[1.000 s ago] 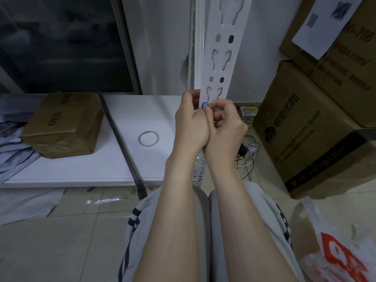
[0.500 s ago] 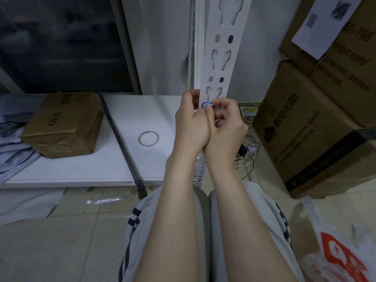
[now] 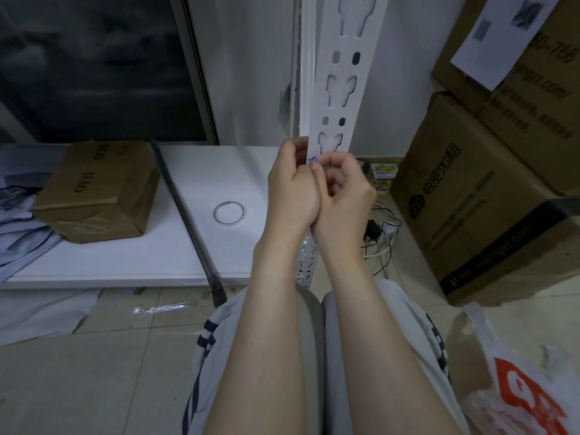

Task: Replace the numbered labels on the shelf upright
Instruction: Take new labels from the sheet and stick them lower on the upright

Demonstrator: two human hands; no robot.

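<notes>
The left hand (image 3: 292,186) gripped the white slotted shelf upright (image 3: 343,98), fingers curled round its edge; the right hand (image 3: 345,196) pinched the blue-marked label (image 3: 314,159) against it.

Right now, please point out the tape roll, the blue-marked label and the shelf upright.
tape roll (image 3: 215,212): head view, left rim
label (image 3: 314,159): head view, blue-marked face
shelf upright (image 3: 345,69): head view, face between holes

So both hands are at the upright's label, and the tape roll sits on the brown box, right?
No: the head view shows the tape roll on the white board, apart from the brown box. The left hand and right hand are at the label on the upright.
</notes>
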